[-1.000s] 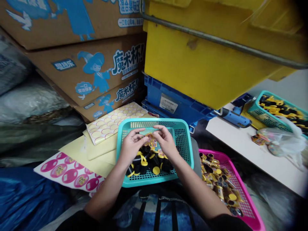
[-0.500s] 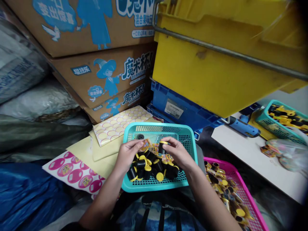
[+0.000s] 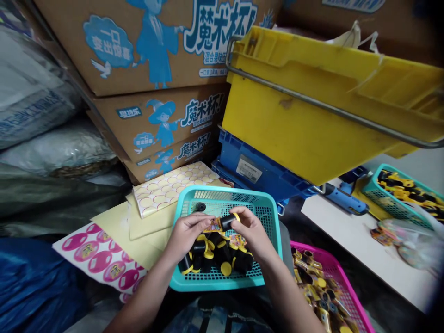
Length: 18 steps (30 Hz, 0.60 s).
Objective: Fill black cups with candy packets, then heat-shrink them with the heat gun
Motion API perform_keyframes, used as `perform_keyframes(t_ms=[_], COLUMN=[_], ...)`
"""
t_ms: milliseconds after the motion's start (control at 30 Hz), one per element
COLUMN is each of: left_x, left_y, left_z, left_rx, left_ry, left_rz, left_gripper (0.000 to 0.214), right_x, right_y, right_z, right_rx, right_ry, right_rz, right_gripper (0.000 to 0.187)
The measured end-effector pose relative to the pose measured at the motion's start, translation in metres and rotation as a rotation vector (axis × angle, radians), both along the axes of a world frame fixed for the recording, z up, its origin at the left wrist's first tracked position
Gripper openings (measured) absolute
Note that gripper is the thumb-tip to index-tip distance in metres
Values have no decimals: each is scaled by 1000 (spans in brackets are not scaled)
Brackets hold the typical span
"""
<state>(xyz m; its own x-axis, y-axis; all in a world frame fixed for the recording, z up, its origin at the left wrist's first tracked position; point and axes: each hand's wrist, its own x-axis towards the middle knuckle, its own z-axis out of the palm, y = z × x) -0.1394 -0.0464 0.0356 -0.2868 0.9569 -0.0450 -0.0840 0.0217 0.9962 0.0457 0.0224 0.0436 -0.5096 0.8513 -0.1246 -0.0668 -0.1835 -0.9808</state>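
Observation:
My left hand [image 3: 185,233] pinches a small printed orange packet [image 3: 212,225]. In my right hand [image 3: 253,233] is a small black cylinder [image 3: 227,222] with a yellow end, held tilted on its side. The packet's edge meets the cylinder's dark end; whether it goes inside I cannot tell. Both hands are above a turquoise basket [image 3: 222,285]. In the basket lie several black cylinders with yellow ends [image 3: 199,247], more printed packets [image 3: 237,240] and a black round piece [image 3: 200,206].
At right stands a pink basket [image 3: 359,307] of wrapped pieces. A white table [image 3: 333,222] bears a blue tool [image 3: 347,201] and another turquoise basket [image 3: 373,187]. Sticker sheets [image 3: 173,185] lie left. Cardboard boxes [image 3: 114,132] and a yellow crate [image 3: 277,120] rise behind.
My hands have come together, bringing the packet against the black cylinder. The cylinder has gone from upright to tilted on its side. The view has shifted upward slightly.

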Motion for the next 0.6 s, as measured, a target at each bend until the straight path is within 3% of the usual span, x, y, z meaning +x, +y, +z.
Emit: perform_keyframes(t_ms=[100, 333, 400, 533, 600], left_x=[2, 16, 19, 25, 28], left_y=[0, -6, -9, -11, -11], left_z=[1, 9, 12, 14, 12], left_rx=[-13, -96, -76, -36, -31], left_ry=[-4, -242, -238, -230, -218], left_rz=[-44, -85, -93, -113, -103], left_gripper=[20, 39, 35, 28, 26], right_x=[-1, -16, -19, -24, -27], right_y=[-1, -21, -29, -37, -38], right_z=[-5, -16, -18, -20, -22], right_rx=[23, 75, -3, -290, -325], right_ry=[-14, 128, 231, 384, 408], right_rz=[-24, -122, -86, 33, 50], right_gripper=[37, 37, 30, 38, 40])
